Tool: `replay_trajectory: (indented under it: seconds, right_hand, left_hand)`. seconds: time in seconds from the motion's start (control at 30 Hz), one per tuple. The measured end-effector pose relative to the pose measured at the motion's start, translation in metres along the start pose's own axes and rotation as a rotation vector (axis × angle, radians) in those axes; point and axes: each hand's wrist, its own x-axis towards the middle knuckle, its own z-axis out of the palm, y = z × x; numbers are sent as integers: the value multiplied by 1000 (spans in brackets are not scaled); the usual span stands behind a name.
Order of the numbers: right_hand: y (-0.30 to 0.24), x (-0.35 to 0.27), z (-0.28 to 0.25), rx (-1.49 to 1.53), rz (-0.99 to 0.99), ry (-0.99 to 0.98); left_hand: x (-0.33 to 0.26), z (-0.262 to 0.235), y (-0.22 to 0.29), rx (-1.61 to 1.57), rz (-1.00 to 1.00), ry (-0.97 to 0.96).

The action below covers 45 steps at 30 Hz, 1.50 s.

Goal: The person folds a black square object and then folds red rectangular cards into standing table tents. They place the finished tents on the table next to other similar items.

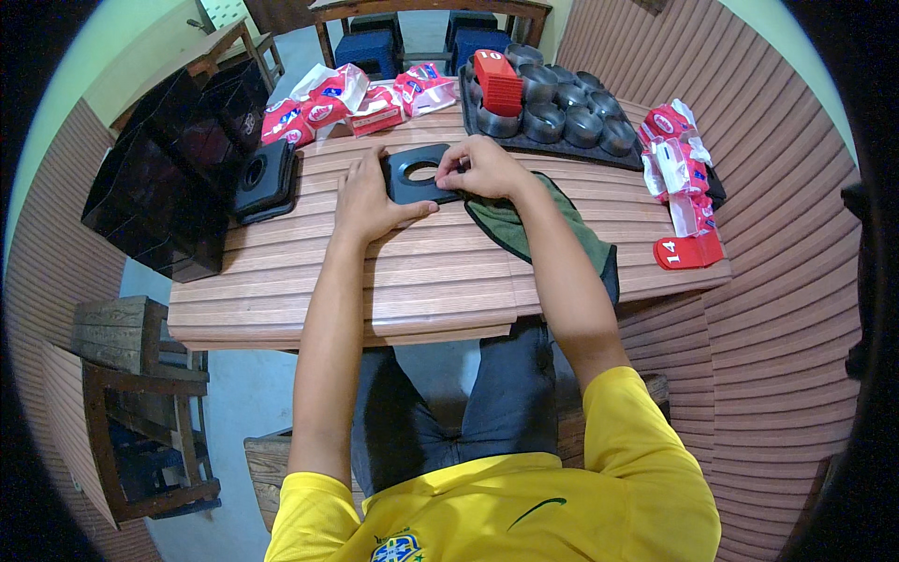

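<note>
Holed black panel (398, 190) sits toward twelve o'clock on the striped table (426, 290). The left hand (368, 199) spreads wide round its nine-o'clock edge; the right hand (487, 169) arches over the three-o'clock side, fingertips pinched narrow (on what, I cannot tell). Hole upward, the panel's long axis seems to run nine to three.

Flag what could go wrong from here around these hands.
1. The green cloth lies below the right forearm and reaches the near edge of the table; a sweep of that arm might drag it off.
2. The left hand braces one side of the black panel, with the right hand at its hole; uneven pressure could make it slide or twist.
3. The red stack stands tall among the metal cups; a knock might tip it.
</note>
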Motion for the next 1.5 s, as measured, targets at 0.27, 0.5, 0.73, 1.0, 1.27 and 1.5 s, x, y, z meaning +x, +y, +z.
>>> replay_trajectory:
  seconds: [0.27,0.5,0.73,1.0,1.27,1.5]
  right_hand:
    - [-3,4,2,-18,80,143]
    - [-6,-1,-2,27,-11,-132]
    - [5,3,-8,20,133,44]
    - [-20,5,22,3,-189,-69]
    - [3,-4,-18,0,73,-48]
    - [-19,6,19,-32,-201,-37]
  left_hand:
    - [1,1,-1,-29,-9,-8]
    - [-1,3,-2,-23,18,38]
    - [0,-1,-1,-65,-2,-8]
    - [0,2,-4,-63,-3,-2]
    - [2,5,-5,-25,0,8]
    - [2,2,-4,-54,-2,2]
